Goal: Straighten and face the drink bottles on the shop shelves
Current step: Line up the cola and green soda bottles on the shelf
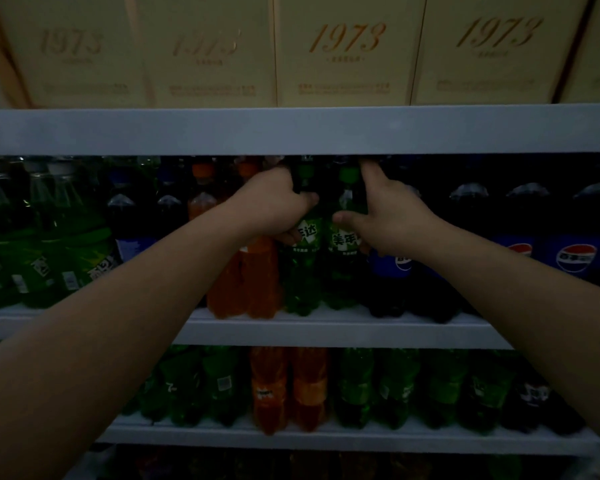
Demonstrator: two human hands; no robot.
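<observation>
Two green drink bottles stand side by side at the middle of the dim middle shelf (326, 327). My left hand (274, 206) grips the left green bottle (303, 271) around its shoulder, thumb across the front. My right hand (388, 216) holds the right green bottle (343, 268), thumb on its label and index finger reaching up behind its green cap. Both white-and-green labels face forward. Two orange bottles (246, 278) stand just left of them, partly behind my left wrist.
Dark cola bottles with blue labels (572, 258) fill the shelf to the right; large green bottles (49, 258) stand at the left. The shelf above (291, 129) carries cream boxes (347, 50) marked 1973. The lower shelf (326, 436) holds green and orange bottles (288, 386).
</observation>
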